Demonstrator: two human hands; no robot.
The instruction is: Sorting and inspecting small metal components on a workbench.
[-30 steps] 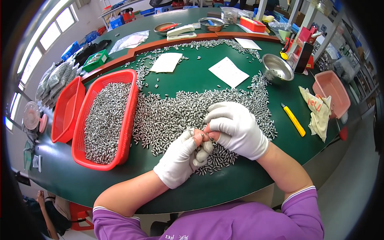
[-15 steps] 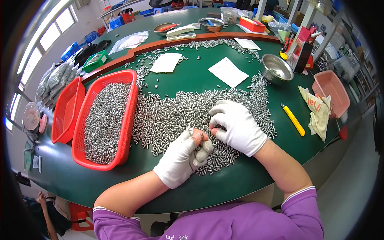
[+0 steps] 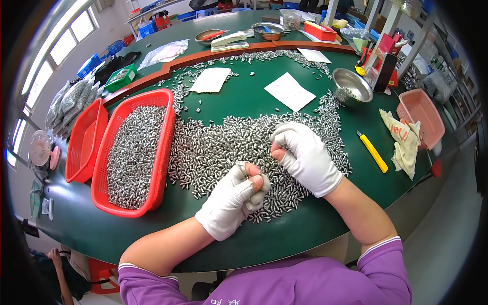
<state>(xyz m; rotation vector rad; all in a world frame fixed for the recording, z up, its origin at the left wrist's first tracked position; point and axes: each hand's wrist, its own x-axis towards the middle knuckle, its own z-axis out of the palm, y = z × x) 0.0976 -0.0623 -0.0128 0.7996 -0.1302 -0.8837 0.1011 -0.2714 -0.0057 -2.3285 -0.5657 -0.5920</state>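
A wide heap of small silvery bullet-shaped metal pieces point(image 3: 223, 140) covers the middle of the green table. Over its near edge my left hand point(image 3: 231, 201), in a white glove with bare thumb and fingertip, is closed. Its thumb presses against the index finger; a tiny dark bit shows there, too small to name, and the curled fingers hide the palm. To the right and a little farther off, my right hand point(image 3: 309, 160), gloved the same way, hovers over the heap. Its thumb and bent fingers come together in a pinch, and whatever lies between them is hidden.
Left of the heap stands a red basket point(image 3: 170, 132) full of such pieces, beside another red basket point(image 3: 84, 140). White papers point(image 3: 291, 91) lie beyond the heap. On the right are a steel bowl point(image 3: 351, 84), a yellow utility knife point(image 3: 373, 152), a cloth point(image 3: 404, 145) and a pink basket point(image 3: 424, 119).
My right hand has drawn away from the left, slightly to the right, and its fingers have curled in more. The left hand has stayed nearly in place, its fingertips shifting slightly.
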